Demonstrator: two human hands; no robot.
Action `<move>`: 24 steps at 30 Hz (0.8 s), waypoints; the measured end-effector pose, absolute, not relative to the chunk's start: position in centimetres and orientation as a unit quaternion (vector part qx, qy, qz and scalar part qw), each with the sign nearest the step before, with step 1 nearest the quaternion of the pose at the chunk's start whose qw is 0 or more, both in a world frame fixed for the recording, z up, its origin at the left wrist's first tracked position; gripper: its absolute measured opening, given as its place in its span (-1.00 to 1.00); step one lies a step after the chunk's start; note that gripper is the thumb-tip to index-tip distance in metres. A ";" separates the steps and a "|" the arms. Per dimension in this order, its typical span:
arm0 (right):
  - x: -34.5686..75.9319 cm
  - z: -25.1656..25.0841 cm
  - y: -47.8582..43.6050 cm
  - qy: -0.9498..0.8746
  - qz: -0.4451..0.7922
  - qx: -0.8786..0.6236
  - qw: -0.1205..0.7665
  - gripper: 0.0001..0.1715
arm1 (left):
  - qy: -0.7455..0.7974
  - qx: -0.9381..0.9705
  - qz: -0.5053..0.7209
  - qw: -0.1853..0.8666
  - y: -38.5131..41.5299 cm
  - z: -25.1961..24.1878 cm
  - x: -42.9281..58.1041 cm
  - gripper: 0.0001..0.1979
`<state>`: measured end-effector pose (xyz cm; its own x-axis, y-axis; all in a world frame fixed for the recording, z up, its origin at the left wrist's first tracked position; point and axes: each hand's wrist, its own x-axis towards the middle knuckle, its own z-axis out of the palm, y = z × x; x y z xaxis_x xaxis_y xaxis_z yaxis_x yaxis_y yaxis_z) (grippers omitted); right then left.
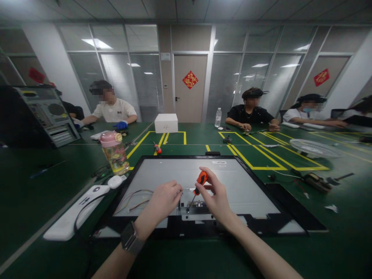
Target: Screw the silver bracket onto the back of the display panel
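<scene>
An opened flat display panel (232, 186) with a grey metal back and black frame lies on the green table. My right hand (215, 195) holds an orange and black screwdriver (202, 177) by its handle. The screwdriver slants down, its tip at a metal bracket (197, 211) near the panel's front edge. Just left of the bracket is my left hand (167, 195), its fingers pinched together over the panel; whatever lies between them is too small to name. Thin wires (136, 197) run across the panel beside this hand.
On the left stand a pink-lidded bottle (114, 153), a white power bank (78, 213) with a black cable and a computer case (52, 114). Beyond the panel are a white box (166, 123) and a red screwdriver (157, 148). Several people sit across the table.
</scene>
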<state>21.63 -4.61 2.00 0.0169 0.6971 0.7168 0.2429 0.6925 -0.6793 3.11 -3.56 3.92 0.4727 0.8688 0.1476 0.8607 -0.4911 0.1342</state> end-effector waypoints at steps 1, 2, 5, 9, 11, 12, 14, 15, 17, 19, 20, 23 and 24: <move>21.5 2.1 -4.8 -0.690 0.173 -0.341 0.614 -0.54 | 0.504 0.858 0.095 0.021 -3.6 3.9 3.1 -0.76; 21.4 2.2 -5.1 -0.705 0.164 -0.335 0.603 -0.53 | 0.504 0.858 0.094 0.020 -3.6 3.8 3.2 -0.75; 21.1 2.5 -6.1 -0.743 0.146 -0.310 0.574 -0.49 | 0.502 0.859 0.094 0.018 -3.4 3.5 3.1 -0.72; 21.1 2.8 -6.9 -0.760 0.168 -0.278 0.563 -0.54 | 0.503 0.859 0.092 0.022 -3.0 3.0 2.7 -0.70; 21.2 3.0 -6.9 -0.744 0.201 -0.275 0.575 -0.59 | 0.500 0.860 0.095 0.020 -2.8 2.6 2.6 -0.71; 21.2 3.1 -6.8 -0.729 0.216 -0.280 0.585 -0.62 | 0.496 0.862 0.097 0.018 -2.7 2.4 2.6 -0.71; 21.3 3.3 -6.4 -0.697 0.236 -0.301 0.607 -0.68 | 0.486 0.868 0.102 0.016 -2.6 1.8 2.9 -0.70; 21.3 3.4 -6.2 -0.680 0.239 -0.313 0.618 -0.71 | 0.483 0.869 0.104 0.013 -2.6 1.5 3.0 -0.68; 21.5 3.5 -5.8 -0.655 0.233 -0.330 0.639 -0.75 | 0.478 0.872 0.105 0.008 -2.6 1.0 3.4 -0.65; 21.7 3.5 -5.6 -0.646 0.225 -0.335 0.647 -0.76 | 0.474 0.874 0.108 0.001 -2.6 0.7 3.7 -0.62; 21.8 3.6 -5.5 -0.649 0.224 -0.335 0.645 -0.75 | 0.471 0.875 0.109 -0.002 -2.6 0.6 3.8 -0.61; 22.3 3.7 -5.4 -0.670 0.231 -0.324 0.627 -0.68 | 0.468 0.876 0.117 -0.002 -2.7 0.5 3.9 -0.59; 22.5 3.8 -5.4 -0.677 0.236 -0.317 0.620 -0.65 | 0.469 0.875 0.120 0.001 -2.7 0.5 3.9 -0.59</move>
